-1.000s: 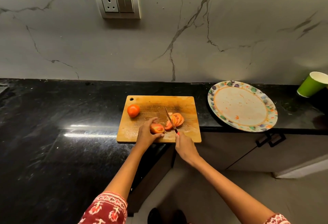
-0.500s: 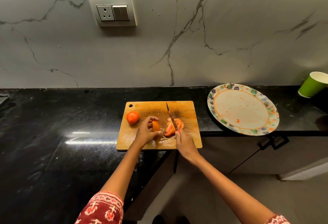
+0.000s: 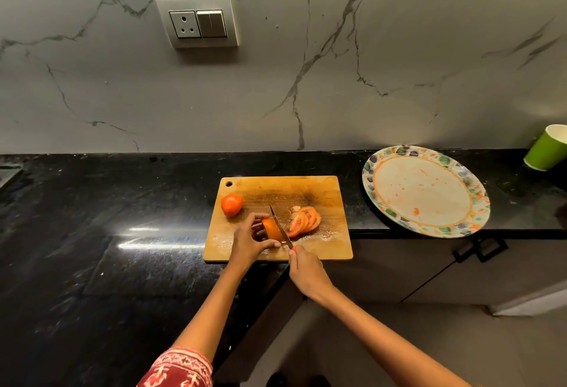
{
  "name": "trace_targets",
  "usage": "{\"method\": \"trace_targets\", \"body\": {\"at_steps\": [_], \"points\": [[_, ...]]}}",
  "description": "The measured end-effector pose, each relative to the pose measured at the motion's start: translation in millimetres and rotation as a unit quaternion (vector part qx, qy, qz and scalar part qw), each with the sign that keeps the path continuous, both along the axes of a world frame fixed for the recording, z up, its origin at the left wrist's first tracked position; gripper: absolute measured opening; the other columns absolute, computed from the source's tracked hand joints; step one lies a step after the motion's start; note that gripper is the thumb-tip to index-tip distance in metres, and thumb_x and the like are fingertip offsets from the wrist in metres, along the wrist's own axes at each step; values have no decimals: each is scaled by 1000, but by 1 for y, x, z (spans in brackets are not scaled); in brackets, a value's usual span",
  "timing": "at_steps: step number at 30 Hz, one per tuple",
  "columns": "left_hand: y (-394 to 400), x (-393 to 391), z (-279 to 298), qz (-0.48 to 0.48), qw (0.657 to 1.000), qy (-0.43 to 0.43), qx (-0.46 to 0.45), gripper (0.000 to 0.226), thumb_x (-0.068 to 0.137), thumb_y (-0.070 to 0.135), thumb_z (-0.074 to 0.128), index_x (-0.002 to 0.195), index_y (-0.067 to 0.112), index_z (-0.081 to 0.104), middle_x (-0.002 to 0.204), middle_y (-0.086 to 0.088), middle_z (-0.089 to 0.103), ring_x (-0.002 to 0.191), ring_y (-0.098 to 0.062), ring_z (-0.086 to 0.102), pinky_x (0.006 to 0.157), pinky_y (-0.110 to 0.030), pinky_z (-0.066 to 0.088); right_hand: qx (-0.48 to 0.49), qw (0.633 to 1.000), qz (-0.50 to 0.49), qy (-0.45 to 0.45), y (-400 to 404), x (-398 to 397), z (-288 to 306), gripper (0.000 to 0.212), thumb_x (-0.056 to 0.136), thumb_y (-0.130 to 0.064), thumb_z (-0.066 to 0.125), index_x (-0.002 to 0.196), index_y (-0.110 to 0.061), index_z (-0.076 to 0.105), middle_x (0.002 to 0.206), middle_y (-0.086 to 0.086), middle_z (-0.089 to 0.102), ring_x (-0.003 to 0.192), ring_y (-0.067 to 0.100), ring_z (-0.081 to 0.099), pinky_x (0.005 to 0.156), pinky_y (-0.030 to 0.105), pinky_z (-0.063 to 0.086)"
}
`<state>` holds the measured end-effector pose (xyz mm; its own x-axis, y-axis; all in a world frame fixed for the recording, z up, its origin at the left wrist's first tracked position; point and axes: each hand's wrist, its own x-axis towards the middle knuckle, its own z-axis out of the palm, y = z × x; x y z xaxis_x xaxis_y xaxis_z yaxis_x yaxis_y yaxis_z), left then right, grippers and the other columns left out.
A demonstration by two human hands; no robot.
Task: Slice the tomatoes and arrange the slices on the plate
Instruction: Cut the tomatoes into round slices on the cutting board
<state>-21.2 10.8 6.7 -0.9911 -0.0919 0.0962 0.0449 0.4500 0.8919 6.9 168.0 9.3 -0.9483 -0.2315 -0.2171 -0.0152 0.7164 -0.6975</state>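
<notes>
Gripping the soft, slippery tomato half (image 3: 272, 229) mid-frame with curled fingers, her left hand (image 3: 250, 244) is steadying it while the right hand (image 3: 306, 273), clamped on the knife (image 3: 280, 227), is slicing beside the cut slices (image 3: 304, 217).

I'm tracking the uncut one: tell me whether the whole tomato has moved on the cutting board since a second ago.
No. The whole tomato sits by the hanging hole at the far left corner of the cutting board, as before; only the camera shifted.
</notes>
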Motion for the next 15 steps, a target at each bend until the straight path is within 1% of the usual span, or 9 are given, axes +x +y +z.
{"method": "trace_targets", "body": {"at_steps": [2, 5, 8, 11, 13, 15], "points": [[1, 1, 0, 9, 1000, 11, -3, 61, 53, 12, 88, 105, 15, 55, 105, 5, 59, 99, -5, 56, 81, -8, 46, 4, 1000, -2, 0, -2, 2, 0, 30, 102, -24, 31, 107, -3, 52, 102, 17, 62, 94, 32, 60, 70, 30, 35], [1, 0, 2, 17, 999, 26, -14, 62, 52, 9, 88, 102, 17, 53, 102, 8, 57, 98, -6, 56, 82, -8, 45, 0, 1000, -14, 7, -2, 2, 2, 30, 102, -23, 31, 107, -2, 53, 101, 18, 62, 94, 34, 60, 69, 30, 36], [2, -2, 4, 7, 999, 29, -29, 61, 53, 7, 88, 99, 16, 50, 101, 7, 55, 97, -6, 54, 82, -5, 42, -3, 1000, -26, 15, -1, -1, 5, 29, 101, -21, 31, 104, -2, 53, 97, 17, 62, 90, 32, 60, 67, 30, 35], [3, 0, 1, -11, 999, 40, -32, 54, 55, 10, 87, 97, 18, 53, 102, 6, 59, 103, -10, 56, 89, -12, 43, -6, 1000, -26, 17, 0, -1, 7, 28, 101, -22, 32, 102, -4, 53, 95, 15, 62, 84, 26, 58, 66, 32, 38], [6, 2, 0, -12, 999, 35, -15, 44, 58, 9, 85, 88, 24, 56, 101, 11, 60, 108, -11, 57, 90, -13, 44, -14, 1000, -23, 9, 0, 2, 7, 27, 101, -22, 32, 101, -4, 53, 94, 16, 62, 80, 23, 55, 70, 37, 42], [9, 4, -1, -6, 999, 35, -1, 40, 59, 6, 84, 79, 28, 57, 99, 7, 64, 109, -13, 58, 85, -9, 45, -15, 1000, -21, 3, 1, 5, 6, 28, 101, -23, 32, 102, -4, 52, 95, 17, 62, 82, 27, 57, 70, 38, 43]]}}
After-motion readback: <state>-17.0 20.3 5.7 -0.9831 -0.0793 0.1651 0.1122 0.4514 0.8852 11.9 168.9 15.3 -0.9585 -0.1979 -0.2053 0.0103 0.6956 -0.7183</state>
